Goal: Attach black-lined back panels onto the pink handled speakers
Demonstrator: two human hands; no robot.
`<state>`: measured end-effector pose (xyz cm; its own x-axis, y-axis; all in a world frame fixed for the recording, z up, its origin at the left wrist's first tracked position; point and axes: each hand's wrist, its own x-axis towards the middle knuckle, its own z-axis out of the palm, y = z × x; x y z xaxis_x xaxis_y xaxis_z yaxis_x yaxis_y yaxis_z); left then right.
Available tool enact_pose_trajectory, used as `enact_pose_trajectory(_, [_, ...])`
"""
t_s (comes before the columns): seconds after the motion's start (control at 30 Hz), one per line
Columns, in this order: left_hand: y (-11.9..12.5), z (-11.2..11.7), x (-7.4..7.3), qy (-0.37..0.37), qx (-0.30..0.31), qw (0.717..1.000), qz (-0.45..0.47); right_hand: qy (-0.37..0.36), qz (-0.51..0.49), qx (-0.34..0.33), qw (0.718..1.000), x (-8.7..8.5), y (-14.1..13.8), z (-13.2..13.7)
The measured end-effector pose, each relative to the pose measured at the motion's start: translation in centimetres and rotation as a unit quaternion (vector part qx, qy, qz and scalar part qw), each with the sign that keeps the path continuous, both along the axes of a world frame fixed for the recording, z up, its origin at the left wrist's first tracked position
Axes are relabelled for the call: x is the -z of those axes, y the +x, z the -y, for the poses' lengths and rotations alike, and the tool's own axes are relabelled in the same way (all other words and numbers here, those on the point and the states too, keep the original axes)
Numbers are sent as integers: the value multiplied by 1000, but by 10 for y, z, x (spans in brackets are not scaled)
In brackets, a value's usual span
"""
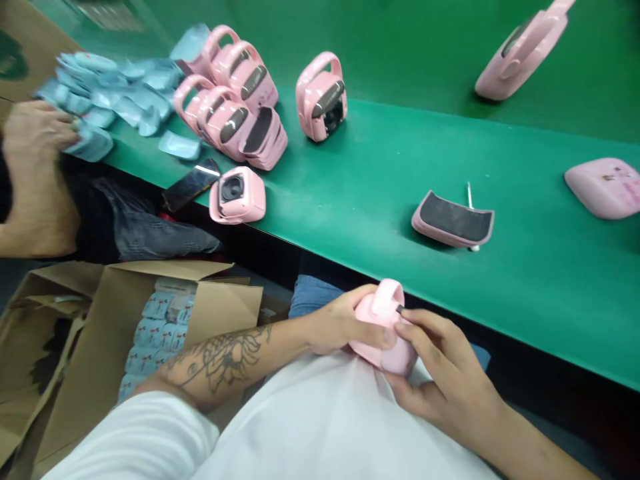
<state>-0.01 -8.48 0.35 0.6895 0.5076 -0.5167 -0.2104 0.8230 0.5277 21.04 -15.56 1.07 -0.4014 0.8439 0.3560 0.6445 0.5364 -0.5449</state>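
Observation:
Against my body, in front of the table edge, is a small pink speaker (399, 360) with a loop handle on top. My left hand (340, 323) is wrapped round its left side, the thumb lying across the front. My right hand (437, 357) grips the right side, with its fingertips by a small dark spot near the handle. The speaker's underside and far side are hidden. Beyond, on the table, a curved pink cover (453, 220) shows its dark inner face; a thin metal rod (469, 195) stands up behind it.
The green table (370, 187) holds pink speakers (233, 120), stacked covers (267, 143), an open-fronted speaker (323, 100), another at the edge (237, 195), a phone (193, 185) and blue pieces (125, 93). A co-worker's hand (40, 130) is at left, above cardboard boxes (80, 360).

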Motion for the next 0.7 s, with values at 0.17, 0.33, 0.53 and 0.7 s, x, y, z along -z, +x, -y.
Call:
enact_pose_trajectory(0.17, [-1,-9,0,-16,33,998,46,22,-18,-12,1000,5,-8,-16])
enact_pose_trajectory(0.33, [2,-20,13,-29,80,992,90,34,-100,-31,994,24,-11,-28])
enact_pose_trajectory(0.53, [3,-18,27,-30,95,991,91,44,-145,-40,988,40,-15,-26])
enact_pose_trajectory(0.7, [3,-12,33,-60,87,988,112,39,-197,-31,979,43,-17,-19])
